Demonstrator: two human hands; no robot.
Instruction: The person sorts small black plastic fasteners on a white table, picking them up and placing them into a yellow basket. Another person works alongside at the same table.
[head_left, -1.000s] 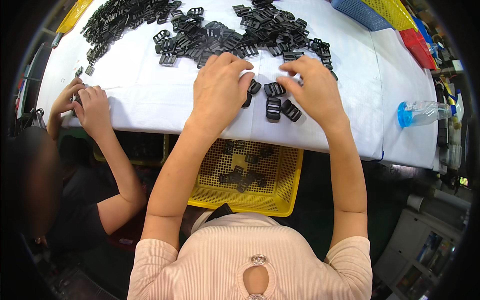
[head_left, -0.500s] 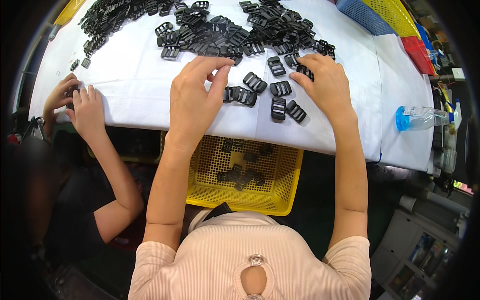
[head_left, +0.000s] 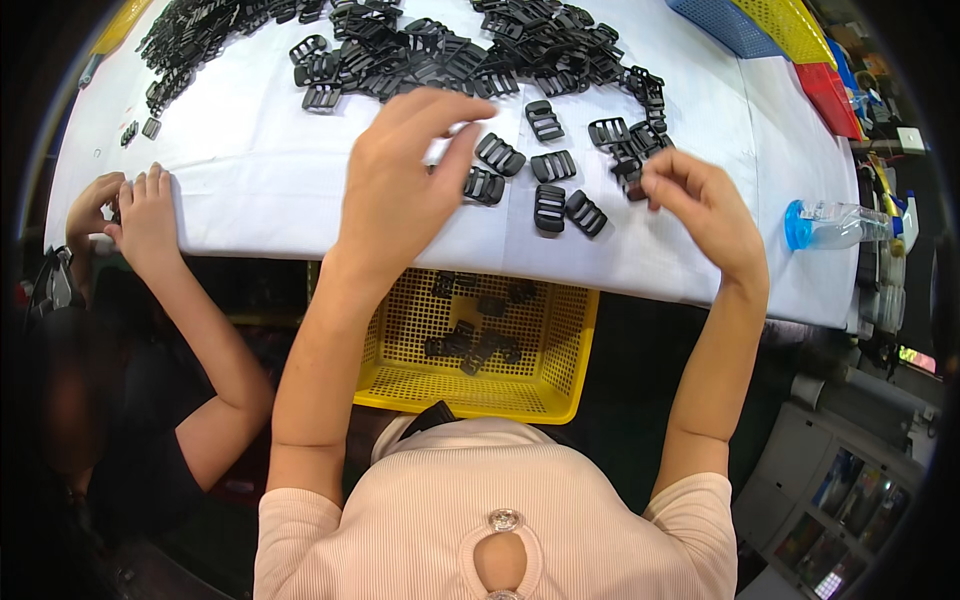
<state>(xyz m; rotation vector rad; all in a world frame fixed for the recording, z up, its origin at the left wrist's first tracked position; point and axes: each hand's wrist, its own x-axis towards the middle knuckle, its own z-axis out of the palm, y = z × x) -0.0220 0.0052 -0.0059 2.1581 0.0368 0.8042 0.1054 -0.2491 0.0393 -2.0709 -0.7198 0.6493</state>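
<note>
1. Head view, landmark is the yellow basket (head_left: 560,385) hanging below the near edge of the bench (head_left: 250,190). It holds a few black buckles, well short of full.
2. Left hand (head_left: 400,185) is above the basket's left half, over the white bench cover. Fingers are spread and curled, thumb apart from them; nothing visibly clamped. Its fingertips hover just beside a loose buckle (head_left: 484,186).
3. Right hand (head_left: 705,205) is above and right of the basket. Thumb and forefinger are pinched together on a small black buckle (head_left: 632,185), mostly hidden by the fingers.
4. Five or six single slide buckles (head_left: 550,208) lie flat between the two hands, directly beyond the basket. The big buckle pile (head_left: 470,50) sits further back on the bench.
5. Handling, my read: moulded plastic, light, rigid, not fragile. Smooth faces could slip, and pieces in the pile may hook on each other. Best hold is a pinch across the two long outer side bars, or a fingertip hooked through a slot.
6. Left of the basket: a second person's hands (head_left: 135,205) rest on the bench edge. Far right of it: a clear bottle with blue cap (head_left: 835,225) lies on its side.
</note>
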